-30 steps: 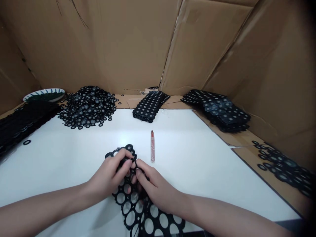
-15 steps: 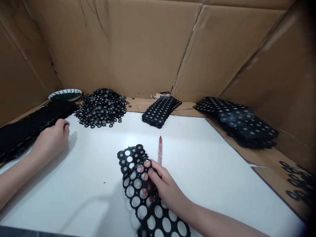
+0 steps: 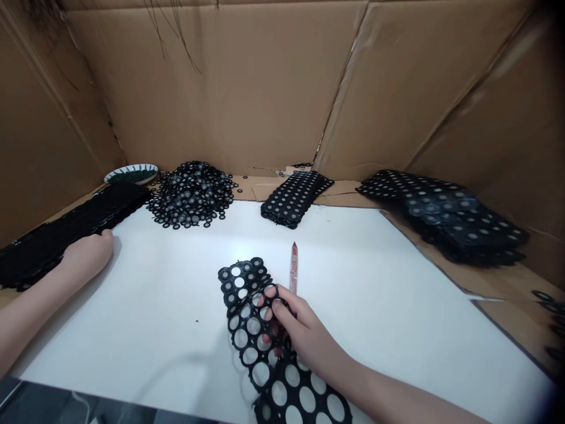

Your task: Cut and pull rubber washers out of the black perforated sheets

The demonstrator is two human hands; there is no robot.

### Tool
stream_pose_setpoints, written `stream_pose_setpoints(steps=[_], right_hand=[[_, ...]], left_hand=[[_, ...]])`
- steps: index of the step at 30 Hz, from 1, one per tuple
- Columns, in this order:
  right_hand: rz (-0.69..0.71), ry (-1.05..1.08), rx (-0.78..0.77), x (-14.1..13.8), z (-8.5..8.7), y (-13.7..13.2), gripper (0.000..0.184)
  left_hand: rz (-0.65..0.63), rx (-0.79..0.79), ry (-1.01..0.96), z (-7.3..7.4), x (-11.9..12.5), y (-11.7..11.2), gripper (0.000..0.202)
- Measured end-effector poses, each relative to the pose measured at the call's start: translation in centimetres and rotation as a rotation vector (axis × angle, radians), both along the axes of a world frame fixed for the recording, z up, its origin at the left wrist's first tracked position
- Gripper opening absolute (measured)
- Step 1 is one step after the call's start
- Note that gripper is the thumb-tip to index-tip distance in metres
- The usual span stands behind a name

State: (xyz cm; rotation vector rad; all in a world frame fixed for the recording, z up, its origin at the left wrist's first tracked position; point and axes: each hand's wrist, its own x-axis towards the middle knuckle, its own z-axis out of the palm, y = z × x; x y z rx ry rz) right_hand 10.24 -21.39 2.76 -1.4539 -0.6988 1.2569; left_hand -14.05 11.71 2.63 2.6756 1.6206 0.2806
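My right hand (image 3: 304,330) is closed on a black perforated sheet (image 3: 251,338) of joined rings, which bends and hangs toward the front edge of the white table. Some holes at its far end look filled with grey discs, while the nearer holes are open. Just beyond that hand lies a reddish pencil (image 3: 294,265), its tip pointing away. My left hand (image 3: 90,253) is curled at the near side of a long stack of black sheets (image 3: 75,227). Its fingertips are mostly hidden, so what they grip does not show.
A heap of small black rings (image 3: 192,194) sits at the back, beside a striped dish (image 3: 132,172). Another sheet stack (image 3: 293,197) lies at back centre, a bigger pile (image 3: 450,218) at right. Loose rings (image 3: 549,303) lie far right. Cardboard walls (image 3: 265,88) enclose the white table (image 3: 379,282).
The view has shifted slightly to the left. My left hand has moved back along the stack, closer against its side. My right hand keeps its hold on the sheet.
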Motion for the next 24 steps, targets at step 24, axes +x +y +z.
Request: stream_pose_setpoints(steps=[24], right_hand=[[-0.048, -0.186, 0.08, 0.3, -0.1, 0.1, 0.009]], left_hand=[[-0.065, 0.15, -0.119, -0.2, 12.0, 1.6, 0.069]])
